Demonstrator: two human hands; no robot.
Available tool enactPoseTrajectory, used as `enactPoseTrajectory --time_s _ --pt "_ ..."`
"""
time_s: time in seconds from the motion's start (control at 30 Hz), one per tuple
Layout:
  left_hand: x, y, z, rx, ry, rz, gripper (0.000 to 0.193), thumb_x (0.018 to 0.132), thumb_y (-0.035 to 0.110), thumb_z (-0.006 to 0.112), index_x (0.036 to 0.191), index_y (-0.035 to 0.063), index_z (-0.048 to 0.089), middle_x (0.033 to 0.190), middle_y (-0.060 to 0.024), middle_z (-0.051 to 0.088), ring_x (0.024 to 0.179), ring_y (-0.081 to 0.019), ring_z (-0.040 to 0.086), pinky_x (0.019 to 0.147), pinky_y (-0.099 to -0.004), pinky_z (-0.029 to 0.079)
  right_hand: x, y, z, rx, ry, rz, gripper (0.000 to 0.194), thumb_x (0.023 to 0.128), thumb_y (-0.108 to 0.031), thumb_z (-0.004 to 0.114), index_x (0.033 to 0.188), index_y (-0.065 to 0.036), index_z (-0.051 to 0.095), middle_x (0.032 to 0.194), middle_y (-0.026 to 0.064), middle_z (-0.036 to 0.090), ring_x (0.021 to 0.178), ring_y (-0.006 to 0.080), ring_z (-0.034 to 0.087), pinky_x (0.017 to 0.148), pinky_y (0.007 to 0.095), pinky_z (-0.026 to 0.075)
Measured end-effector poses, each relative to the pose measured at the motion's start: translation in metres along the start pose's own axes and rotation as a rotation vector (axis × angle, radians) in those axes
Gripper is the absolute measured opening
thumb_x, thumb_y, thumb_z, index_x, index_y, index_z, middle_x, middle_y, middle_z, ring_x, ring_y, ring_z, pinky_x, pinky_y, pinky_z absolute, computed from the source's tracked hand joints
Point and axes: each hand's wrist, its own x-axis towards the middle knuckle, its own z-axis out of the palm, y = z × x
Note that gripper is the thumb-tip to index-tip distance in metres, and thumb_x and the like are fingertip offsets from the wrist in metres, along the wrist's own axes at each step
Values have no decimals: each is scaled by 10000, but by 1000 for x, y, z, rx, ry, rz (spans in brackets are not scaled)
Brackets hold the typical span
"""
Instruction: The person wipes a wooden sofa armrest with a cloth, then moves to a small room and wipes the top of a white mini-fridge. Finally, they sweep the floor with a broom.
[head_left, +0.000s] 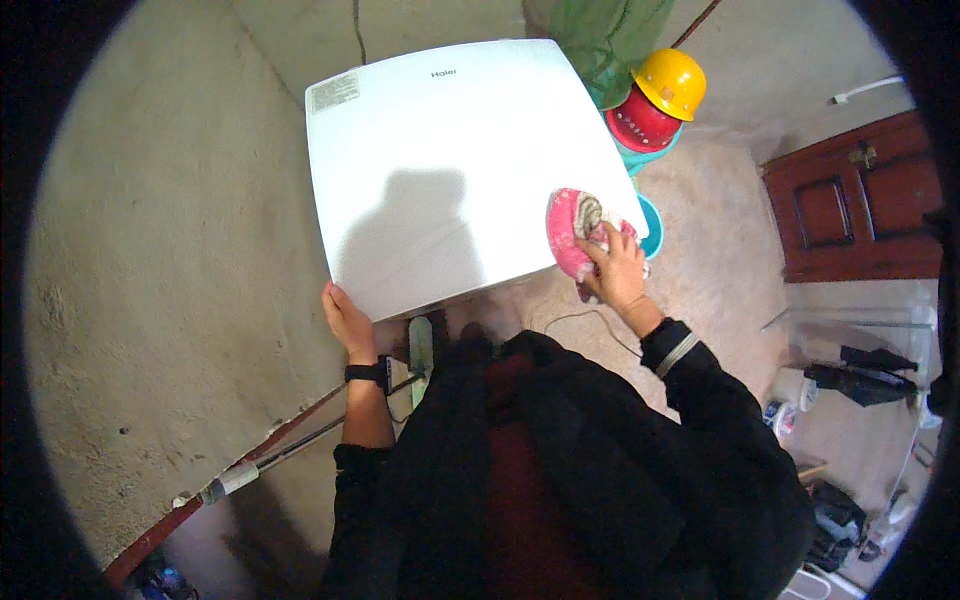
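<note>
Before me stands a white Haier appliance with a flat top (390, 142), likely a freezer or washing machine. My right hand (621, 274) presses a crumpled pink and white patterned cloth (564, 232) at the top's near right corner; part of the cloth hangs over the edge. At the near left corner, my left hand (349, 324) grips the edge of the top, its fingers partly hidden below the rim. A dark watch (367, 373) is on the left wrist. The shadow of my head falls across the white surface.
Yellow (671, 82) and red (643, 124) hard hats are stacked beyond the right side, beside green netting (607, 45). A teal basin (652, 225) sits lower there. A bare wall (172, 225) rises at left. A brown door (855, 199) and a thin cable (600, 319) are to the right.
</note>
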Motion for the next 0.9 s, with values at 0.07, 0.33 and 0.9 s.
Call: enactPoseTrajectory --time_s 0.07,0.33,0.9 --pt "-2 2 2 -3 13 13 445 1052 326 396 1285 -26 535 1216 -192 610 1084 -279 581 963 -374 436 1 -23 4 8 18 -32 558 695 -271 740 1245 -284 648 1397 121 449 1274 418 401 989 617 361" --pt "-3 7 0 -25 -32 54 396 1050 273 427 1273 -40 525 1205 -183 600 1100 -259 569 967 -363 442 39 -157 -4 426 -108 -501 621 654 -339 786 1261 -286 668 1473 115 374 1285 327 384 988 524 380" --pt "-16 16 1 -172 63 26 315 989 110 490 1246 -61 553 1158 -165 612 1054 -244 577 947 -351 454 303 54 32 -93 -269 289 756 874 -578 514 1540 -330 257 1528 242 257 1322 467 348 1030 612 368"
